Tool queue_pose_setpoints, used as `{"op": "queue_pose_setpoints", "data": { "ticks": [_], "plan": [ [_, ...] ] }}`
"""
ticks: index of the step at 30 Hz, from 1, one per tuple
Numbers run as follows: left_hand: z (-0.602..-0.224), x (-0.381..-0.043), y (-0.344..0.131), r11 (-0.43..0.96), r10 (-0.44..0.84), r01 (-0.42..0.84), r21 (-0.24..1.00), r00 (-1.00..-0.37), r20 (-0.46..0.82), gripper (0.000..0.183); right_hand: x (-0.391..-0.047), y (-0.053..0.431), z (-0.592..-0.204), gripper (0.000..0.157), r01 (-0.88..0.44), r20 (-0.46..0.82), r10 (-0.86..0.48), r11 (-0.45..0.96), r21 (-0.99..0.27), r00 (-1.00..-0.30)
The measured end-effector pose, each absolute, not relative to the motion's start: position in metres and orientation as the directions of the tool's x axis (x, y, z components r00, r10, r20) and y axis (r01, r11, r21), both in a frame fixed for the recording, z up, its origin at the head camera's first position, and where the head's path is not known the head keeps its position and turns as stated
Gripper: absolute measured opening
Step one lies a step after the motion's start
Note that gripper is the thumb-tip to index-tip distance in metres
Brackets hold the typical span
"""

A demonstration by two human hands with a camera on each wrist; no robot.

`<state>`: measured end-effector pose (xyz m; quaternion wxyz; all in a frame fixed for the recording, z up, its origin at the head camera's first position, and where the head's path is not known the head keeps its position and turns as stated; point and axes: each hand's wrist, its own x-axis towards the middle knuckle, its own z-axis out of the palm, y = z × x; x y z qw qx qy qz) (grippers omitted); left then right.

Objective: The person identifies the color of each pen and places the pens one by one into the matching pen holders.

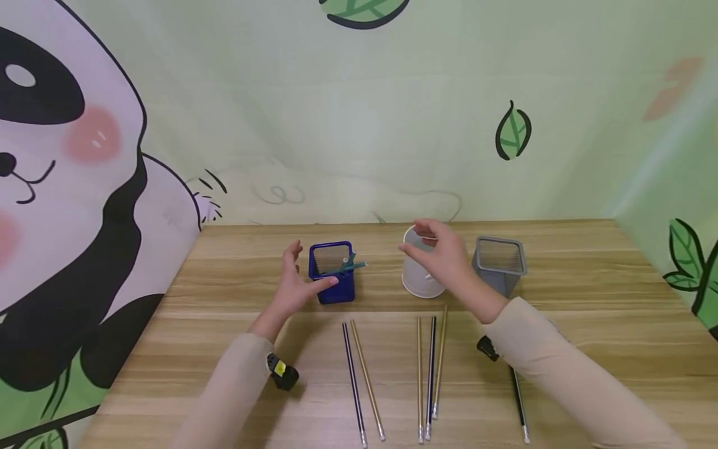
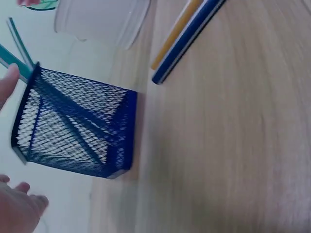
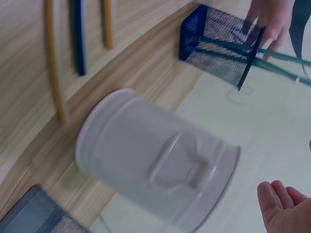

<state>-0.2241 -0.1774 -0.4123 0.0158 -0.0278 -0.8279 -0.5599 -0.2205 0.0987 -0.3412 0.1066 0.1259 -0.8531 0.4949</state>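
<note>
A blue mesh pencil holder (image 1: 336,292) stands upright on the table with green pencils (image 1: 353,266) leaning out of its top. My left hand (image 1: 291,287) is spread around its left side, the thumb overlapping the front in the head view; the left wrist view shows its thumb (image 2: 7,85) close to the green pencils at the rim. To the right stands a white bucket-like cup (image 1: 417,274) with a small handle, seen in the right wrist view. Over its rim hovers my right hand (image 1: 449,255), thumb and fingers apart, holding nothing. The right wrist view shows those fingers (image 3: 277,194) beyond the cup's top.
A grey mesh holder (image 1: 499,271) stands right of the cup, partly behind my right wrist. In front lie a dark pencil (image 1: 353,380) and a gold pencil (image 1: 367,380), three more pencils (image 1: 430,374) at the middle, and a black pencil (image 1: 518,405) by my right sleeve.
</note>
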Motion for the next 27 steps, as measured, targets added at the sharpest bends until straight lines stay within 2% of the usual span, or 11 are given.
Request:
{"op": "queue_pose_setpoints", "data": {
  "ticks": [6, 15, 21, 27],
  "plan": [
    [-0.403, -0.211, -0.179, 0.348, -0.053, 0.023, 0.937, -0.998, 0.045, 0.097, -0.221, 0.124, -0.339, 0.054, -0.28, 0.286, -0.063, 0.482, -0.83, -0.956],
    [-0.395, -0.18, -0.181, 0.371, -0.167, -0.121, 0.921, -0.984, -0.063, 0.087, -0.224, 0.155, -0.339, 0.056, -0.302, 0.331, -0.041, 0.524, -0.796, -0.943],
    [-0.395, -0.16, -0.177, 0.44, -0.168, -0.194, 0.877, -0.977, -0.132, 0.077, -0.223, 0.177, -0.346, 0.06, -0.269, 0.329, -0.011, 0.6, -0.753, -0.944],
    [-0.399, -0.141, -0.162, 0.476, -0.136, -0.176, 0.862, -0.983, -0.126, 0.062, -0.223, 0.201, -0.352, 0.066, -0.242, 0.316, 0.005, 0.63, -0.738, -0.949]
  ]
}}
